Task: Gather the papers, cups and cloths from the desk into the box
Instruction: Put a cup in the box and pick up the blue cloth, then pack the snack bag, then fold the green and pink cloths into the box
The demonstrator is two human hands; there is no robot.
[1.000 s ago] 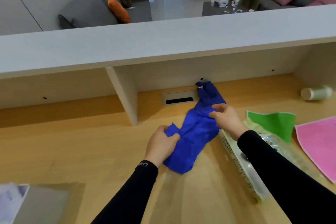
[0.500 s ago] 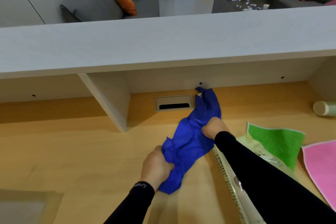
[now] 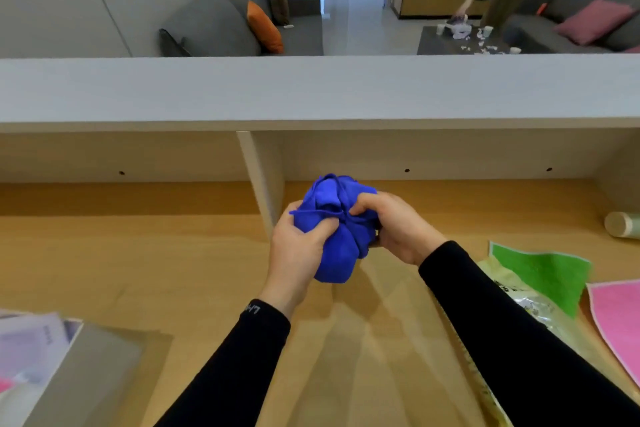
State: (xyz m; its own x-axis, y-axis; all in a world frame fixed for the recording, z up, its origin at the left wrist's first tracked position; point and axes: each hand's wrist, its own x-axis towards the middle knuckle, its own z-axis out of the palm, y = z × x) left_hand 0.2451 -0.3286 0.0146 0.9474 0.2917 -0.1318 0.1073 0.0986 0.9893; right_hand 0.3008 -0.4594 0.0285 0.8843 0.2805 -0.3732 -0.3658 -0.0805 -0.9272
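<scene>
A blue cloth [image 3: 334, 218] is bunched into a ball above the middle of the wooden desk [image 3: 156, 260]. My left hand [image 3: 298, 246] grips its left and lower side. My right hand [image 3: 394, 229] grips its right side. At the right lie a green sheet [image 3: 540, 274] and a pink sheet [image 3: 620, 319]. A pale cup [image 3: 621, 225] lies on its side at the far right. The grey box [image 3: 86, 374] sits at the lower left with papers [image 3: 27, 350] in it.
A crinkled clear plastic bag [image 3: 526, 305] lies under my right sleeve beside the green sheet. A white divider panel [image 3: 263, 177] stands behind the cloth under a grey counter top [image 3: 311, 90]. Beyond it a person stands by a low table.
The cloth lay spread flat on the desk; both hands have drawn it together and lifted it off the surface into a ball. The view has tilted up.
</scene>
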